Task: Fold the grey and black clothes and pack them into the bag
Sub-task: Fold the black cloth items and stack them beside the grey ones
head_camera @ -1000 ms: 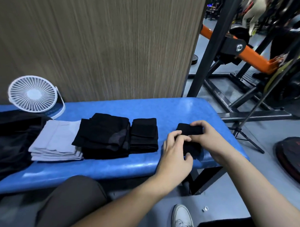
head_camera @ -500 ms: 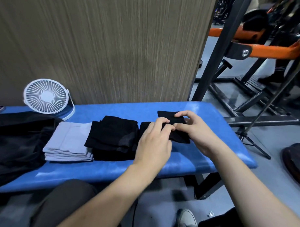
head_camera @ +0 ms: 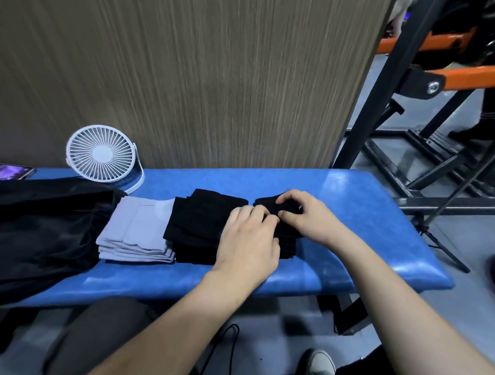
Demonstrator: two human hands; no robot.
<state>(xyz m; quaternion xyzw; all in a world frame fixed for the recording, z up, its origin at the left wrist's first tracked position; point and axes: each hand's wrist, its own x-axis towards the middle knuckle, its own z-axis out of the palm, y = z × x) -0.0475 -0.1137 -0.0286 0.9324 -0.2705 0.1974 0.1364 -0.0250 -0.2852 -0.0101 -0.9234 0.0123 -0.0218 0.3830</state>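
A small folded black cloth (head_camera: 268,206) rests on top of a black folded pile (head_camera: 288,239) on the blue bench (head_camera: 352,207). My left hand (head_camera: 248,239) and my right hand (head_camera: 307,217) both pinch this small cloth, fingers closed on it. A larger folded black garment (head_camera: 197,222) lies just left of it. A folded grey garment (head_camera: 138,228) lies further left. A big black bag or loose black fabric (head_camera: 37,230) covers the bench's left end.
A white desk fan (head_camera: 101,155) stands at the back left of the bench, with a phone (head_camera: 8,172) at the far left. A wood-grain panel rises behind. Black and orange gym frames (head_camera: 412,81) stand on the right. My knee and shoe are below.
Both hands carried the small black cloth leftward from the bench's right end and set it onto the black folded pile. The camera turned left as well.
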